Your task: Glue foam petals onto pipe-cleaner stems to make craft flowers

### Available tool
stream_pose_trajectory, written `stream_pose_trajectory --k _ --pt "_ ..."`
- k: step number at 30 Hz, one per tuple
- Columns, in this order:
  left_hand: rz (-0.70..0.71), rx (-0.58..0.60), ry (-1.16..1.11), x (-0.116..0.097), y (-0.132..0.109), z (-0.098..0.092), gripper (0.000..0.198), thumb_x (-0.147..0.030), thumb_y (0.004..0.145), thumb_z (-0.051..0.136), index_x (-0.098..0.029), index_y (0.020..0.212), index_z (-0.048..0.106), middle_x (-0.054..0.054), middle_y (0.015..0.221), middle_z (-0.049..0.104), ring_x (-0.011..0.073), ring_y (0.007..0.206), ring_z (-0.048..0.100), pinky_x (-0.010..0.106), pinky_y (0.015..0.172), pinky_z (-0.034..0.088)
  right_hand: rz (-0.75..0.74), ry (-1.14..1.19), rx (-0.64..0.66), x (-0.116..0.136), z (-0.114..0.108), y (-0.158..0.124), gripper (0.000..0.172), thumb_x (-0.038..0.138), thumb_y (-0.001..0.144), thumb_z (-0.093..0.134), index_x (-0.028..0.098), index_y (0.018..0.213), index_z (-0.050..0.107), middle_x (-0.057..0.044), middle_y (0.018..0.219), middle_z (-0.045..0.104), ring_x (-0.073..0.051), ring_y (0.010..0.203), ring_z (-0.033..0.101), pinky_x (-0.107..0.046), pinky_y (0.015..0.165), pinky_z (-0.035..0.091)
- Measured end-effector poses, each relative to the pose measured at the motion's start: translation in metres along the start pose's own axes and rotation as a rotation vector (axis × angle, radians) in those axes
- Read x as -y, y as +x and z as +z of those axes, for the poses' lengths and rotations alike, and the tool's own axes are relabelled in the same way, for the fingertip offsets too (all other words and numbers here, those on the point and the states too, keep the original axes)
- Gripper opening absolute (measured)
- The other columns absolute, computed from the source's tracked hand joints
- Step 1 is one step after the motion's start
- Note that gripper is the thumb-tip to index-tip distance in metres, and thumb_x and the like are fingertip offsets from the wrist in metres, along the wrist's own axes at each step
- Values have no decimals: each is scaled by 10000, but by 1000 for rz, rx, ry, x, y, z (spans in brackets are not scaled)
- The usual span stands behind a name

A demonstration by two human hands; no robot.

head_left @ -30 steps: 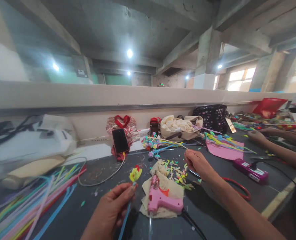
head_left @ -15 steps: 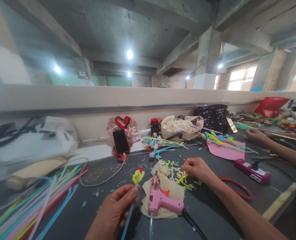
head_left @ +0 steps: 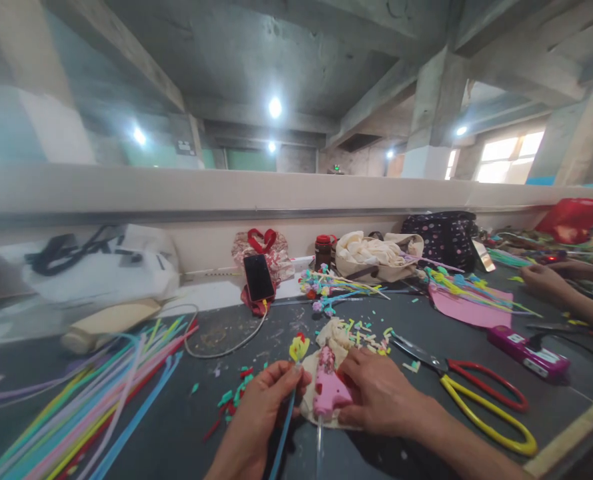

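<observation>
My left hand (head_left: 271, 403) is closed, pinching the blue stem (head_left: 282, 433) of a small pipe-cleaner flower (head_left: 299, 347) with yellow petals and a red middle. The flower stands up just above my thumb and fingertip. To its right, my right hand (head_left: 376, 390) is wrapped round the handle of a pink glue gun (head_left: 332, 393), which hides most of that handle. A clear glue stick (head_left: 319, 433) sticks out of the gun toward me. Beneath the gun lies a crumpled beige cloth (head_left: 310, 387). Cut yellow and green pipe-cleaner bits (head_left: 371, 337) are scattered behind my right hand.
Open scissors (head_left: 446, 367) with red and yellow handles lie on the right, near a purple power strip (head_left: 526, 353). Long pipe cleaners (head_left: 106, 393) spread at left. Behind are a phone (head_left: 259, 279), finished flowers (head_left: 321, 287) and a pink sheet (head_left: 469, 305). Another person's hand (head_left: 546, 283) works far right.
My right hand has left the cut bits and come down onto the glue gun's handle. The scissors now show fully. My left hand keeps the flower, and the whole scene has shifted rightward.
</observation>
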State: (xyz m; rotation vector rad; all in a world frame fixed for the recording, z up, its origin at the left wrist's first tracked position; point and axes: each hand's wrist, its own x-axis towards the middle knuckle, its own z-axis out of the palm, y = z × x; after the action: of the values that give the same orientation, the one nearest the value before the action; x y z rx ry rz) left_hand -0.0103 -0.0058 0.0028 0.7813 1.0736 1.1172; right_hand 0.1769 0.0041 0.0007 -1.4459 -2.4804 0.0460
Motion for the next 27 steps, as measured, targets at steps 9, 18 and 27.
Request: stream_pose_trajectory --k 9,18,27 --pt "-83 0 -35 18 20 5 105 -211 664 600 -125 683 544 128 803 660 160 698 631 264 640 494 64 368 62 -19 6 1 222 352 653 599 190 804 611 7 765 547 -134 680 483 -212 591 313" --pt "-80 -17 36 18 17 6 142 -239 629 610 -121 691 562 90 754 649 138 672 608 250 631 473 252 1248 9 -59 -11 2 418 504 646 571 114 790 616 -23 651 563 -129 554 474 -223 507 330" --pt "0 67 -71 18 23 -5 219 -317 603 657 -136 643 540 -31 484 525 39 380 427 140 374 299 191 1426 -192 -23 -18 -12 449 515 749 459 104 815 626 -47 543 577 -111 457 464 -214 443 345"
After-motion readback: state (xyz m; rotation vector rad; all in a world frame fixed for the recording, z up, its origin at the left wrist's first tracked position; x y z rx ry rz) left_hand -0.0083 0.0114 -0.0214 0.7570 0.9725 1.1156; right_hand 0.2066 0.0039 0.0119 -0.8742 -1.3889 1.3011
